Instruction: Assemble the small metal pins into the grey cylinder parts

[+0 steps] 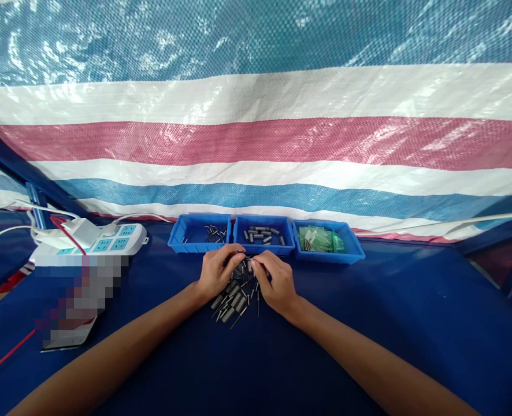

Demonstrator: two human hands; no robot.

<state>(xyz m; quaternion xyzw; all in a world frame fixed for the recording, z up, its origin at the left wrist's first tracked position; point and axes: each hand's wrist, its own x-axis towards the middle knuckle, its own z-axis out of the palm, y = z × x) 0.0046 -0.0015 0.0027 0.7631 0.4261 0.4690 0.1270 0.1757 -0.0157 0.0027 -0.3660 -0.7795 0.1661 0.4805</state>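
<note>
My left hand and my right hand meet close together over a loose pile, both with fingers pinched. Whatever their fingertips hold is too small to make out. Beneath and in front of them, the pile mixes short grey metal cylinders with thin pins that look like blind rivets. Behind the hands stand three blue bins in a row. Thin dark pins lie in the left bin, grey cylinders in the middle bin, and green-tinted plastic bags in the right bin.
A white power strip with plugs and cables sits at the left on the blue table. A pixelated patch covers something beside it, and a red cable runs to the left edge. Striped sheeting hangs behind the bins.
</note>
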